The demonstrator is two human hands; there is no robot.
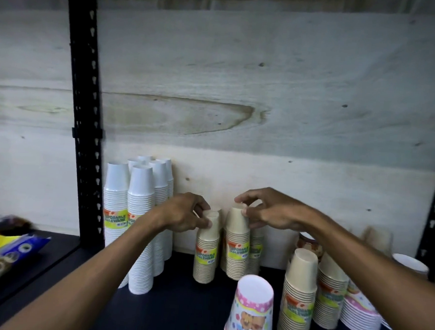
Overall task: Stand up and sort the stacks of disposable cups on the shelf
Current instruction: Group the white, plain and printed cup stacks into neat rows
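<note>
Both hands reach over the dark shelf (179, 301), each at the top of an upright stack. Left hand (183, 212) fingers pinch the top of a short beige paper-cup stack with a yellow-green label (206, 255). Right hand (272, 213) fingers curl round the top of the neighbouring beige labelled stack (237, 244), just beside the first. Tall white cup stacks (137, 223) stand grouped at left against the pale plywood back (265, 91). More beige stacks (299, 295) stand at right; a pink cartoon-print cup stack (252, 313) sits in front. Snack packets (3, 249) lie beyond the black upright post (84, 107).
</note>
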